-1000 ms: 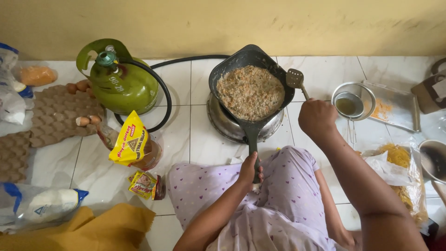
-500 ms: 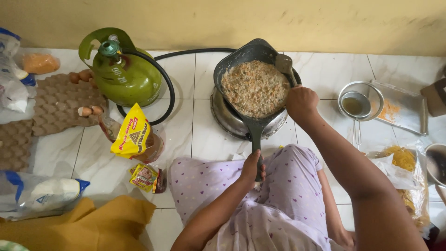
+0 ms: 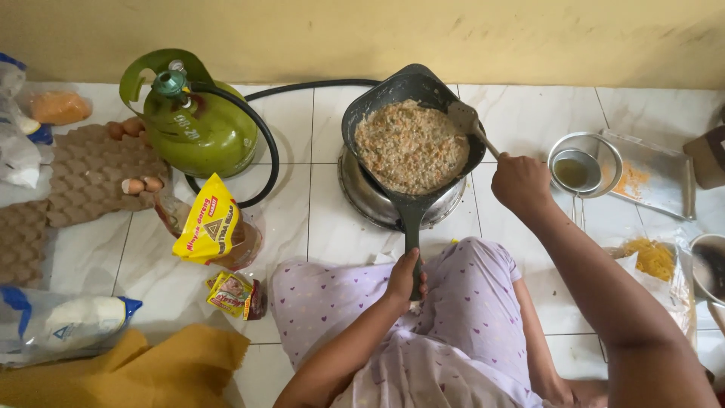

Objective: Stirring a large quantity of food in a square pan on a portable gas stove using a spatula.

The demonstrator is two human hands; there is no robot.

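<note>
A dark pan [image 3: 377, 98] full of a crumbly brown-and-orange mix [image 3: 411, 146] sits on a round metal burner [image 3: 362, 193] on the tiled floor. My left hand [image 3: 405, 273] grips the pan's long handle above my knee. My right hand [image 3: 519, 181] holds a spatula [image 3: 468, 122] whose blade rests at the pan's right rim, touching the food.
A green gas cylinder [image 3: 192, 121] with a black hose stands left of the burner. Further left lie an egg tray [image 3: 68, 181] with a few eggs, a yellow oil pouch [image 3: 208, 227], small sachets [image 3: 234, 295] and a flour bag [image 3: 68, 325]. Right: a strainer over a bowl [image 3: 578, 170], a metal tray [image 3: 657, 177].
My right hand has moved the spatula from outside the pan's right edge onto the rim against the food. The view has shifted slightly; my left hand stays on the handle.
</note>
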